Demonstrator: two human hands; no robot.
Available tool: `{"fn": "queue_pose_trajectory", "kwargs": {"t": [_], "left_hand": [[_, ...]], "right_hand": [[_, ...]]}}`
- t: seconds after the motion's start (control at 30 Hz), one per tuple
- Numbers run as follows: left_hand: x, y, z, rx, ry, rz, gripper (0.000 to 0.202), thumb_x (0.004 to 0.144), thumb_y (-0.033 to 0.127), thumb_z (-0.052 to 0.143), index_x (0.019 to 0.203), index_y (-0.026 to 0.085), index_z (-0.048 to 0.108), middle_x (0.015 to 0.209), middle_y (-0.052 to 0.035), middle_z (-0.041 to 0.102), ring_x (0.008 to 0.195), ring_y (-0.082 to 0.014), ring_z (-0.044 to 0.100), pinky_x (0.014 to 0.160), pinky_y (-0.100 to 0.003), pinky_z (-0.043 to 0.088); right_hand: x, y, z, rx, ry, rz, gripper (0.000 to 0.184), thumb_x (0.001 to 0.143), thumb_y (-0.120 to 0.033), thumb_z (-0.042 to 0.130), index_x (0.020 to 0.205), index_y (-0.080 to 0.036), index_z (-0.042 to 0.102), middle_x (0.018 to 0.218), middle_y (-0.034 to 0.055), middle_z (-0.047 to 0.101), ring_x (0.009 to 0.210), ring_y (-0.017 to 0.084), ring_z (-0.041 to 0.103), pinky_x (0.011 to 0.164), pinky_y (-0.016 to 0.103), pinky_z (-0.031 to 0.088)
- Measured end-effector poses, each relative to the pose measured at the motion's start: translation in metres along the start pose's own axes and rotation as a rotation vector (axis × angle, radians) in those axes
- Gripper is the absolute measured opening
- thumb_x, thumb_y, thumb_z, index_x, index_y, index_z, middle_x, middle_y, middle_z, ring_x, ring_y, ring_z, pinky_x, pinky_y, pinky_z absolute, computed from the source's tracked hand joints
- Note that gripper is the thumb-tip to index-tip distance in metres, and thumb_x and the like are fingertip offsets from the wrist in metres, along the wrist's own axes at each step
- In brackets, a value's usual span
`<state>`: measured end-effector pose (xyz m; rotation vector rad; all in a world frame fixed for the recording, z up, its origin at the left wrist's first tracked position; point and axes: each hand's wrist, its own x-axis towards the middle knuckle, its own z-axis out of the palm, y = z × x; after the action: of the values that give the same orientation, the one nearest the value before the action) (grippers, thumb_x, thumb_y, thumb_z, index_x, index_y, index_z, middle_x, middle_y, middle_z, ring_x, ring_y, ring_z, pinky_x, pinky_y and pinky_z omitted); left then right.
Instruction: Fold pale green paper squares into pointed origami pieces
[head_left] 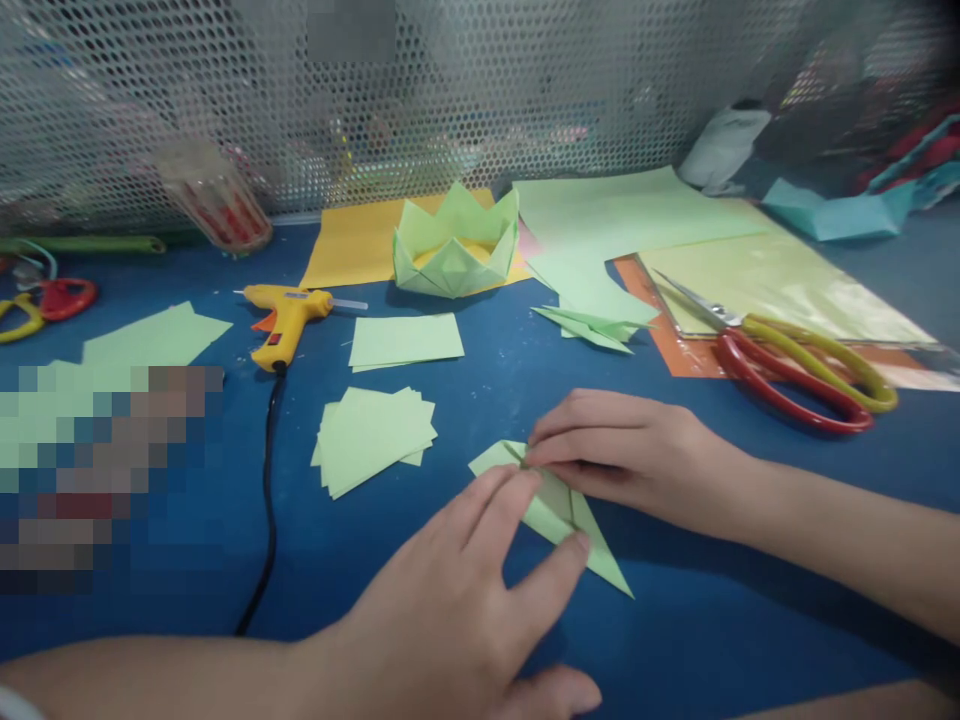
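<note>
A small folded piece of light green paper [555, 505] lies on the blue table, with one long point toward the lower right. My left hand [480, 570] comes from the lower left, its fingers spread and two or more fingertips resting on the paper; its thumb stands apart from it. From the right, my right hand [637, 440] has its fingers together, closed on the paper's upper edge near the left fingertips. Its thumb is hidden. Left of the hands sits a fanned pile of green paper pieces [375, 440], with a neater stack of green rectangles [407, 340] behind it.
A yellow glue gun [283, 318] trails a black cord. Behind stands a green folded paper crown shape [456, 245]. Large scissors [795, 370] lie on paper sheets [795, 275] at right. A co-worker's blurred-out hand [142, 450] is at left. A perforated metal panel [465, 90] bounds the back.
</note>
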<state>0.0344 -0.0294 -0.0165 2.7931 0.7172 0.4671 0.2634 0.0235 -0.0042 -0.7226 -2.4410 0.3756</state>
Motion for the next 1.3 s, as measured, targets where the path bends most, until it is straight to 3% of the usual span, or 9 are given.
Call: {"fn": "queue_pose_trajectory", "kwargs": {"t": [0.1, 0.2, 0.37, 0.53, 0.67, 0.77, 0.87, 1.07, 1.3], "left_hand": [[0.003, 0.000, -0.009, 0.050, -0.025, -0.035, 0.059, 0.093, 0.053, 0.046, 0.126, 0.004, 0.051, 0.133, -0.0332, 0.045, 0.123, -0.0429, 0.049, 0.090, -0.053, 0.052], [0.007, 0.000, -0.016, 0.079, -0.067, -0.064, 0.059, 0.090, 0.051, 0.051, 0.119, 0.001, 0.052, 0.132, -0.0355, 0.047, 0.121, -0.0427, 0.053, 0.087, -0.051, 0.054], [0.008, 0.001, -0.015, 0.070, -0.059, -0.070, 0.053, 0.087, 0.043, 0.055, 0.118, 0.000, 0.053, 0.137, -0.0329, 0.045, 0.127, -0.0429, 0.046, 0.092, -0.054, 0.051], [0.009, -0.001, -0.015, 0.082, -0.067, -0.092, 0.061, 0.085, 0.046, 0.056, 0.124, 0.000, 0.052, 0.140, -0.0293, 0.044, 0.128, -0.0424, 0.045, 0.093, -0.054, 0.051], [0.008, -0.002, -0.010, 0.096, -0.078, -0.083, 0.067, 0.086, 0.049, 0.054, 0.133, 0.001, 0.046, 0.141, -0.0288, 0.043, 0.129, -0.0412, 0.044, 0.094, -0.053, 0.050], [0.004, -0.001, -0.001, 0.107, -0.006, -0.098, 0.065, 0.089, 0.049, 0.048, 0.135, 0.004, 0.043, 0.142, -0.0275, 0.043, 0.132, -0.0394, 0.039, 0.097, -0.050, 0.048], [0.001, -0.001, 0.005, 0.123, 0.063, -0.103, 0.062, 0.091, 0.047, 0.042, 0.136, 0.004, 0.041, 0.144, -0.0264, 0.040, 0.136, -0.0369, 0.034, 0.101, -0.048, 0.045], [0.000, 0.001, 0.004, 0.114, 0.024, -0.100, 0.064, 0.088, 0.045, 0.046, 0.136, 0.004, 0.041, 0.150, -0.0261, 0.031, 0.139, -0.0361, 0.028, 0.104, -0.047, 0.041], [0.000, 0.000, 0.008, 0.090, 0.021, -0.135, 0.067, 0.086, 0.047, 0.048, 0.139, 0.007, 0.038, 0.151, -0.0240, 0.030, 0.140, -0.0351, 0.025, 0.105, -0.047, 0.040]], "right_hand": [[0.000, 0.001, 0.000, -0.057, -0.014, -0.028, 0.018, 0.095, -0.016, 0.049, 0.095, -0.017, 0.066, 0.092, 0.0092, 0.070, 0.084, 0.016, 0.064, 0.081, 0.031, 0.054], [0.000, -0.001, 0.000, -0.114, -0.030, -0.040, 0.021, 0.097, -0.019, 0.045, 0.095, -0.018, 0.066, 0.092, 0.0087, 0.071, 0.084, 0.016, 0.065, 0.082, 0.032, 0.054], [0.000, -0.001, -0.001, -0.124, -0.029, -0.064, 0.023, 0.098, -0.019, 0.043, 0.095, -0.016, 0.066, 0.095, 0.0086, 0.072, 0.087, 0.016, 0.065, 0.085, 0.031, 0.053], [0.000, 0.002, -0.003, -0.026, -0.036, -0.057, 0.020, 0.096, -0.017, 0.047, 0.098, -0.018, 0.067, 0.094, 0.0082, 0.072, 0.087, 0.016, 0.064, 0.085, 0.033, 0.052], [0.000, 0.006, -0.008, 0.151, -0.083, 0.022, 0.031, 0.095, -0.009, 0.042, 0.111, -0.020, 0.065, 0.099, 0.0083, 0.071, 0.092, 0.015, 0.064, 0.080, 0.027, 0.053], [0.000, 0.011, -0.012, 0.262, -0.143, 0.113, 0.033, 0.094, -0.009, 0.044, 0.117, -0.022, 0.063, 0.100, 0.0054, 0.071, 0.090, 0.012, 0.066, 0.076, 0.022, 0.054], [0.000, 0.014, -0.012, 0.301, -0.139, 0.136, 0.027, 0.091, -0.014, 0.055, 0.115, -0.021, 0.064, 0.097, 0.0040, 0.071, 0.088, 0.012, 0.066, 0.076, 0.022, 0.053], [0.000, 0.016, -0.007, 0.301, -0.074, 0.042, 0.025, 0.089, -0.010, 0.059, 0.111, -0.020, 0.066, 0.093, 0.0033, 0.071, 0.089, 0.012, 0.061, 0.080, 0.026, 0.053], [-0.001, 0.016, -0.007, 0.344, -0.075, 0.076, 0.022, 0.089, -0.009, 0.058, 0.106, -0.019, 0.068, 0.092, 0.0034, 0.072, 0.088, 0.011, 0.063, 0.076, 0.022, 0.054]]}}
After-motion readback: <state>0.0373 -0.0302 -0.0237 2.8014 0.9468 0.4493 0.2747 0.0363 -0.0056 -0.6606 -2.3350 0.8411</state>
